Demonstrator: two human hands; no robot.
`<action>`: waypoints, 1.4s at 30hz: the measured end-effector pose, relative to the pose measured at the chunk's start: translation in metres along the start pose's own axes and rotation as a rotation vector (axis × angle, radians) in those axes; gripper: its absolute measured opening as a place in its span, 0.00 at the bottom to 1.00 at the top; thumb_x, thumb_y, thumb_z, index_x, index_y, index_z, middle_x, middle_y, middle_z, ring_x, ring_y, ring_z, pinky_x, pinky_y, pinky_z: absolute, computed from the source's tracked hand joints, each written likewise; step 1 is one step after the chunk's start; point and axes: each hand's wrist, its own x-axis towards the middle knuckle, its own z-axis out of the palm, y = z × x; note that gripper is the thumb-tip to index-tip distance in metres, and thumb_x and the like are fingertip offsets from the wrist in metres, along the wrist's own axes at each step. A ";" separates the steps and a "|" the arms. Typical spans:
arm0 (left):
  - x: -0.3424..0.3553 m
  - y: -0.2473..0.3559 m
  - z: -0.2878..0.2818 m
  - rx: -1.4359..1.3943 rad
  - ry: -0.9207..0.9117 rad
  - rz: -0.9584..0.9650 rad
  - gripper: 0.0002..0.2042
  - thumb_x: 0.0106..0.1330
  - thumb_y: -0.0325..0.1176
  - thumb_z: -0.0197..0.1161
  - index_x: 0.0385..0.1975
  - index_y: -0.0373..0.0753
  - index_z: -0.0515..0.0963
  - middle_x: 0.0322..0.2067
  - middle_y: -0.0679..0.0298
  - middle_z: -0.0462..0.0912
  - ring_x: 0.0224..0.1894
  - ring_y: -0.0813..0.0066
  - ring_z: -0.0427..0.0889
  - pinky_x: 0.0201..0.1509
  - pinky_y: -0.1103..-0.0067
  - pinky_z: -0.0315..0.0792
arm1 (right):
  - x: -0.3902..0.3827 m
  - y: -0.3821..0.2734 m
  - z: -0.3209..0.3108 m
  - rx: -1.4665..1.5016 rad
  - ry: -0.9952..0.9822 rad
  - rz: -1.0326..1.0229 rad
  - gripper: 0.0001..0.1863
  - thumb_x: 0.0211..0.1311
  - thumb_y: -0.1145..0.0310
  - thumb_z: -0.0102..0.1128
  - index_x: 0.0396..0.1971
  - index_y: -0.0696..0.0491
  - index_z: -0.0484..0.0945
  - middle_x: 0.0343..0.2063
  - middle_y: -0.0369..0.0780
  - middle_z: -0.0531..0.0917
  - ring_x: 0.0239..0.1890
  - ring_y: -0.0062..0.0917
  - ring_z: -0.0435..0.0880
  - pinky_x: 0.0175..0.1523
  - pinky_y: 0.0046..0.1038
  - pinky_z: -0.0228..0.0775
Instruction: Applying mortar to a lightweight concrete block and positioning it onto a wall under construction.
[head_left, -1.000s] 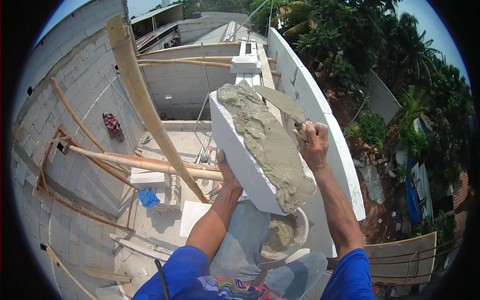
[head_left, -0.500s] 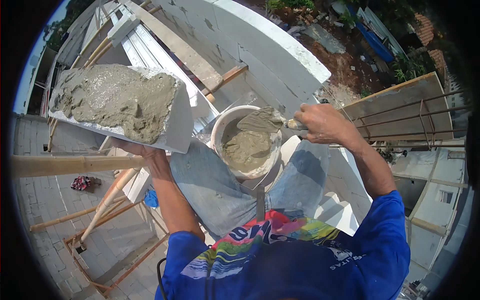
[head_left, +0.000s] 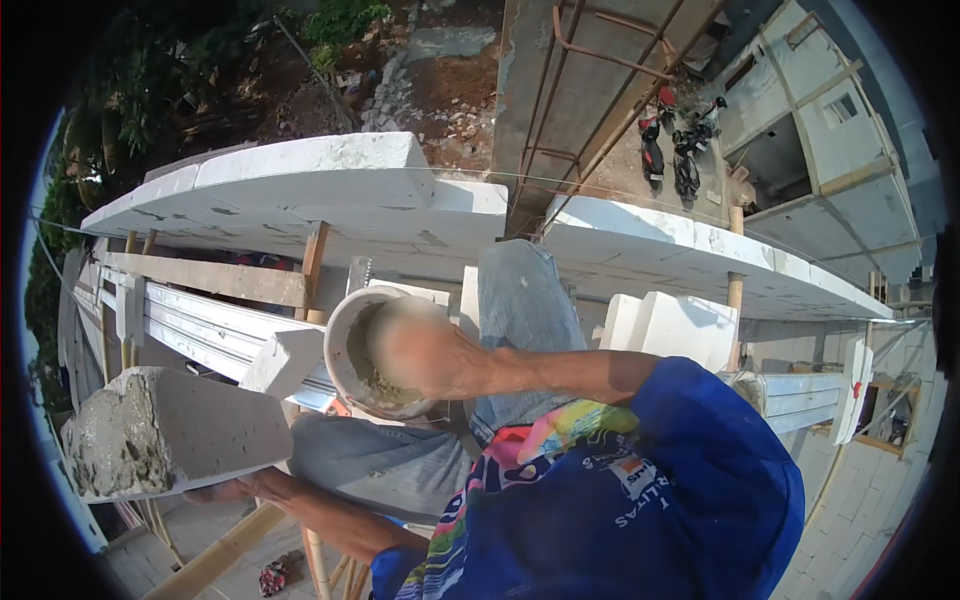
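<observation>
My left hand (head_left: 228, 489) holds up a white lightweight concrete block (head_left: 225, 435) from beneath, its fingers mostly hidden under the block's lower edge. Grey wet mortar (head_left: 110, 430) coats the block's left end face, while the larger side toward me is bare. My right hand (head_left: 460, 368) reaches over the round white bucket (head_left: 345, 325) in front of my knees. A blur covers its fingers, so I cannot see what they grip. Mortar (head_left: 375, 385) shows along the bucket's inside wall. No trowel is visible.
A white block wall (head_left: 330, 170) curves across in front, with a gap and steel rebar (head_left: 550, 90) beyond. White blocks (head_left: 680, 330) stand right of my knee. Wooden planks (head_left: 215, 278) and bamboo poles lie around. Motorbikes (head_left: 685, 155) are parked below.
My view has turned right. My right hand, which held a mortar-covered trowel at the bucket's rim, is now over the bucket. The block has tilted, turning its mortared face leftward.
</observation>
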 end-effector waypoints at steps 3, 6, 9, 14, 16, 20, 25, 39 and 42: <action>0.009 -0.039 0.011 -0.051 -0.087 -0.099 0.31 0.53 0.41 0.67 0.58 0.35 0.69 0.53 0.56 0.76 0.54 0.62 0.75 0.59 0.61 0.68 | 0.010 0.002 -0.026 0.474 -0.065 0.375 0.13 0.66 0.65 0.53 0.41 0.59 0.74 0.32 0.44 0.79 0.37 0.28 0.81 0.42 0.29 0.74; 0.013 -0.088 0.022 -0.111 -0.168 -0.187 0.31 0.54 0.41 0.67 0.57 0.36 0.70 0.53 0.56 0.77 0.54 0.62 0.76 0.58 0.61 0.68 | 0.014 0.005 -0.048 0.715 -0.073 0.618 0.14 0.69 0.63 0.49 0.43 0.59 0.74 0.29 0.42 0.79 0.35 0.22 0.80 0.42 0.27 0.74; 0.023 -0.136 0.042 -0.171 -0.270 -0.290 0.30 0.54 0.41 0.67 0.57 0.36 0.71 0.53 0.56 0.77 0.53 0.62 0.76 0.58 0.60 0.69 | 0.001 0.011 -0.056 0.792 -0.033 0.610 0.16 0.68 0.66 0.50 0.49 0.60 0.70 0.38 0.43 0.78 0.40 0.22 0.80 0.45 0.27 0.76; 0.016 -0.224 0.088 -0.115 -0.193 -0.263 0.25 0.57 0.40 0.64 0.55 0.40 0.74 0.51 0.56 0.80 0.51 0.59 0.80 0.53 0.55 0.73 | -0.028 -0.013 -0.059 0.560 0.091 0.229 0.49 0.52 0.64 0.71 0.68 0.56 0.47 0.61 0.49 0.63 0.61 0.34 0.68 0.61 0.35 0.65; 0.015 -0.253 0.090 -0.102 -0.177 -0.304 0.24 0.57 0.40 0.64 0.54 0.39 0.75 0.50 0.57 0.80 0.51 0.59 0.80 0.53 0.54 0.73 | -0.037 -0.022 -0.059 0.606 0.177 0.161 0.59 0.45 0.58 0.77 0.69 0.55 0.42 0.63 0.49 0.61 0.65 0.36 0.63 0.65 0.36 0.59; 0.005 -0.301 0.091 -0.297 -0.118 -0.316 0.23 0.58 0.39 0.62 0.53 0.38 0.75 0.50 0.56 0.80 0.50 0.57 0.80 0.54 0.50 0.71 | -0.040 -0.035 -0.073 0.742 0.433 0.103 0.70 0.35 0.52 0.82 0.69 0.58 0.37 0.66 0.50 0.55 0.68 0.38 0.56 0.69 0.38 0.52; -0.012 -0.338 0.106 -0.024 0.145 -0.197 0.35 0.47 0.42 0.66 0.57 0.32 0.67 0.46 0.46 0.75 0.48 0.49 0.79 0.46 0.56 0.80 | -0.046 -0.037 -0.088 0.715 0.631 0.108 0.63 0.37 0.50 0.80 0.67 0.59 0.45 0.63 0.46 0.62 0.63 0.35 0.65 0.65 0.36 0.58; -0.027 -0.389 0.122 0.316 0.043 -0.355 0.50 0.38 0.53 0.75 0.59 0.26 0.62 0.51 0.48 0.72 0.52 0.55 0.76 0.52 0.67 0.76 | -0.085 0.039 -0.141 0.123 0.886 -0.113 0.26 0.62 0.59 0.59 0.57 0.54 0.67 0.47 0.40 0.77 0.46 0.30 0.78 0.49 0.37 0.72; -0.013 -0.376 0.121 0.289 -0.030 -0.416 0.52 0.36 0.54 0.76 0.59 0.25 0.62 0.52 0.48 0.71 0.53 0.55 0.75 0.53 0.67 0.74 | -0.089 0.048 -0.169 1.044 0.842 -0.241 0.32 0.53 0.59 0.60 0.57 0.55 0.66 0.48 0.42 0.76 0.47 0.33 0.78 0.50 0.40 0.74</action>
